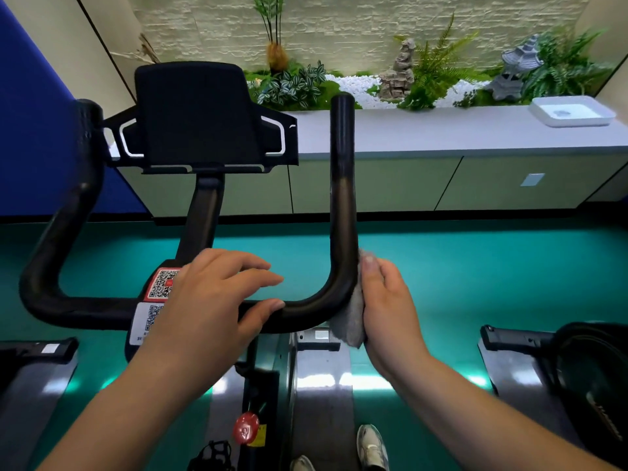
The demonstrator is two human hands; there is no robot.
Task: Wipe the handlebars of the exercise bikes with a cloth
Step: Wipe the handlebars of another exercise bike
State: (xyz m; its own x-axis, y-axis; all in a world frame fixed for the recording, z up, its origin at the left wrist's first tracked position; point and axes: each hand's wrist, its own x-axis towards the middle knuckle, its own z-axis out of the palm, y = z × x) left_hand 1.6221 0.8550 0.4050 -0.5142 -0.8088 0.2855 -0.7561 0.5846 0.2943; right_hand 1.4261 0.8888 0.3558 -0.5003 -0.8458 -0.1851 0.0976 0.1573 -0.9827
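Note:
The black handlebar (342, 185) of an exercise bike fills the middle of the view, with a right prong rising up and a left prong (61, 226) curving off. My right hand (387, 300) grips a grey cloth (353, 317) and presses it against the outer side of the right bend. My left hand (210, 300) rests over the crossbar near the middle, its fingers relaxed above the bar and its thumb touching the bar. A black console (197, 113) stands on the stem behind the bar.
A grey cabinet (441, 134) runs along the far wall, with a white tray (574, 112) and a bed of plants and stones behind it. Other bikes stand at the left (34, 351) and right (577, 362). A red knob (245, 428) sits on the frame below, and the floor is teal.

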